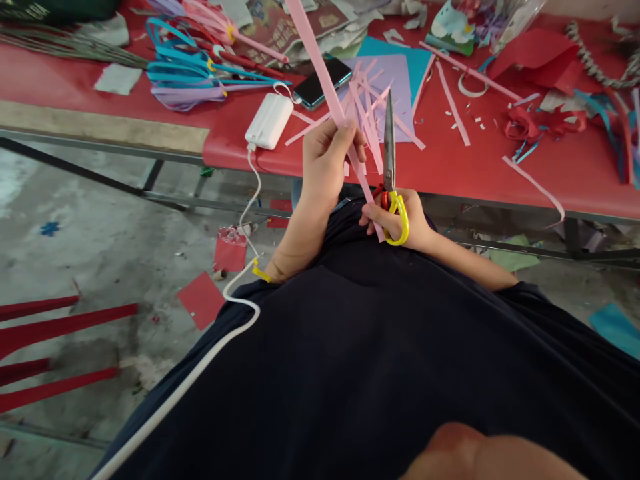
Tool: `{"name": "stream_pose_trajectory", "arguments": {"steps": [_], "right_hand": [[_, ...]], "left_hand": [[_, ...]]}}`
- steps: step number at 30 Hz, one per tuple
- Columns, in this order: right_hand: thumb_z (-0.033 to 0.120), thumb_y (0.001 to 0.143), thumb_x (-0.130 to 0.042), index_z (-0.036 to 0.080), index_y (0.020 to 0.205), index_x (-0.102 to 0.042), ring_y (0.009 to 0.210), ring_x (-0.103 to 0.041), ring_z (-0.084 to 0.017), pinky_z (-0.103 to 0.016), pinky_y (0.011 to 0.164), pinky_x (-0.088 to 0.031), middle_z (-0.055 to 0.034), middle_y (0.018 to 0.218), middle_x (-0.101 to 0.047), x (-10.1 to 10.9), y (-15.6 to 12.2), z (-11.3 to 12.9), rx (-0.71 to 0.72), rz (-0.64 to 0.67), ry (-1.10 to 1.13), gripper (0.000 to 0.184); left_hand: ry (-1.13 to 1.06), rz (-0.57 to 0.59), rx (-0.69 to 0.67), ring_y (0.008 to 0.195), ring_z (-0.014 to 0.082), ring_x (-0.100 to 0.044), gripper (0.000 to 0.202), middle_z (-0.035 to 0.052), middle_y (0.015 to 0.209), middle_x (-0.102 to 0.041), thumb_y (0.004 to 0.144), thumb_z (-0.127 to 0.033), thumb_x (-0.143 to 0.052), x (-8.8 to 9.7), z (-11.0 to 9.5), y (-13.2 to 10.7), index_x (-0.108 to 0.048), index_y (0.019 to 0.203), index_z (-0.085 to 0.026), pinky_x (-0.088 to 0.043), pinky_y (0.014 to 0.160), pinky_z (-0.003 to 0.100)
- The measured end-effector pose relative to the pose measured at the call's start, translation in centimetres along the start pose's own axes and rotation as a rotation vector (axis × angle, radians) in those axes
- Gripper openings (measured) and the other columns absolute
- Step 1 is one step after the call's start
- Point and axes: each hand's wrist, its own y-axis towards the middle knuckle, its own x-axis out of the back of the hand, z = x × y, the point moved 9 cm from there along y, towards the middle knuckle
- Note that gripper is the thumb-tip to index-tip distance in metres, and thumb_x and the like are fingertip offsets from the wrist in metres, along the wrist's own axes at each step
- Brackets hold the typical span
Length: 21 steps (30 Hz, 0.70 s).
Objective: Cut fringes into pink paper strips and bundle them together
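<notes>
Between the thumb and fingers of my left hand (330, 157) is a long pink paper strip (317, 60), which slants from the top of the view down to my right hand. My right hand (400, 217) is closed around scissors (389, 150) with yellow and red handles, the blades pointing up, away from my body. Its thumb and fingers also pinch the strip's lower end. Behind the hands, several cut pink strips (367, 120) lie in a loose pile on a lilac paper sheet (400, 80) and a blue sheet (387, 50).
A white power bank (270, 121) with a cable running to my body sits beside a phone (323, 83) on the red table (500, 173). Blue paper loops (175, 63) lie at left, red scraps (535, 60) at right. Red stool legs (65, 327) stand at lower left.
</notes>
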Motion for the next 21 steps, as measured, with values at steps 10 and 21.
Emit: {"name": "stream_pose_trajectory", "arguments": {"steps": [10,21], "right_hand": [[0.067,0.080,-0.084,0.020,0.060,-0.057,0.048,-0.064,-0.013,-0.026,0.046,-0.056,-0.0063,0.063,-0.074,-0.3,0.0,0.2,0.014,0.004,-0.030,0.058],[0.058,0.088,-0.082,0.020,0.063,-0.061,0.051,-0.064,-0.016,-0.030,0.055,-0.061,-0.0019,0.050,-0.064,-0.2,-0.1,-0.6,0.032,0.052,-0.068,0.050]], "left_hand": [[0.070,-0.020,0.016,0.061,0.0082,-0.043,0.038,-0.0031,0.066,-0.053,0.107,-0.058,-0.061,2.3,2.3,0.7,-0.060,0.088,-0.025,-0.032,0.055,0.034],[-0.070,-0.156,0.028,0.068,0.0065,-0.049,0.037,-0.0049,0.071,-0.055,0.106,-0.055,-0.067,7.8,3.4,2.9,-0.058,0.090,-0.024,-0.040,0.061,0.033]]}}
